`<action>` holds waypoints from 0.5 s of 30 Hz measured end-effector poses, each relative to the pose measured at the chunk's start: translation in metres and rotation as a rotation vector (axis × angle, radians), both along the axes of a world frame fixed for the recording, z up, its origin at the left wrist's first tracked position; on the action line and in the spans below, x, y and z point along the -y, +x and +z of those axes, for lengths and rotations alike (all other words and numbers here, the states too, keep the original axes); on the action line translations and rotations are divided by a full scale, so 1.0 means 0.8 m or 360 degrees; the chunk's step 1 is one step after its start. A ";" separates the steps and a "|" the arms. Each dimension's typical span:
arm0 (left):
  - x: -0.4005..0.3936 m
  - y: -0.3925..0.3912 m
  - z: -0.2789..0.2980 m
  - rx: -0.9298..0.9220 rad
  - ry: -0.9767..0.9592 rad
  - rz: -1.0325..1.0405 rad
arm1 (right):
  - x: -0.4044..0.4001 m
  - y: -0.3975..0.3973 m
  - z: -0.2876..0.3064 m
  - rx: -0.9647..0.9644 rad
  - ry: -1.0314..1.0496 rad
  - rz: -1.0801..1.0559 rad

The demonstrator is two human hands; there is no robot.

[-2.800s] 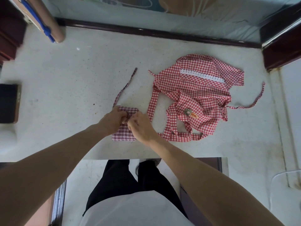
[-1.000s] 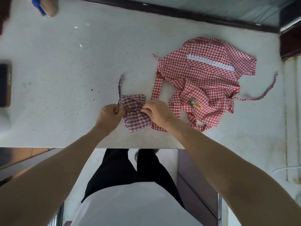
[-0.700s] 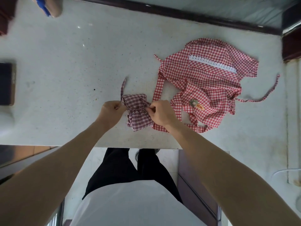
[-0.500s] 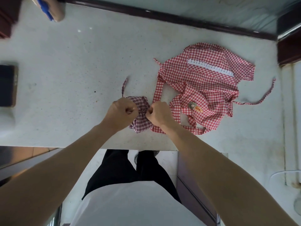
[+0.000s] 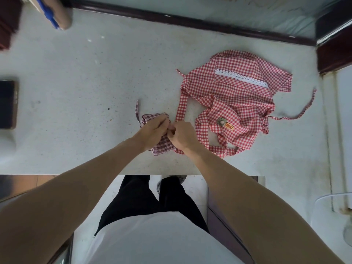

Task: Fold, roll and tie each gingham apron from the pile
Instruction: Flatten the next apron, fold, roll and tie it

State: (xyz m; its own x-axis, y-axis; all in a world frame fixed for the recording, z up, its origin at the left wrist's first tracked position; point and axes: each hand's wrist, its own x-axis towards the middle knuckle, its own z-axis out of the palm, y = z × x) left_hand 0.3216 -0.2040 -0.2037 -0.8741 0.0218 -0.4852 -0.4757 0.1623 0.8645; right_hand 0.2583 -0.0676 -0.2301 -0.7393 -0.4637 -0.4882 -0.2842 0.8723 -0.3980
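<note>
Both hands have closed in: left hand (image 5: pixel 155 128) and right hand (image 5: pixel 182 137) pinch ties atop the dark-checked rolled gingham apron (image 5: pixel 163 146), hiding the knot; red-checked loose apron (image 5: pixel 240 100) sprawls at three o'clock on the white bench (image 5: pixel 76 82).

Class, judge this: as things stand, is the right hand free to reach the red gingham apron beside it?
Probably not yet. The right hand and left hand are both busy on the small rolled apron. The red gingham apron lies close, nothing between them.
</note>
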 end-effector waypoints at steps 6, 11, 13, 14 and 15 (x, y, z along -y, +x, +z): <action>0.005 -0.010 -0.003 -0.0007 -0.0474 -0.0206 | -0.008 0.008 0.006 0.0157 -0.0096 -0.0079; 0.011 0.002 -0.024 0.0116 -0.0603 -0.0232 | -0.017 -0.012 0.038 0.0297 -0.0038 0.0231; 0.005 -0.004 -0.018 0.0216 -0.0446 -0.0326 | -0.017 -0.024 0.056 0.0375 0.0131 0.0454; 0.000 -0.007 -0.013 0.0295 -0.0335 -0.0390 | -0.014 -0.029 0.065 0.0389 0.0208 0.0561; -0.004 -0.009 -0.009 0.0360 -0.0279 -0.0466 | -0.010 -0.033 0.073 0.0365 0.0258 0.0666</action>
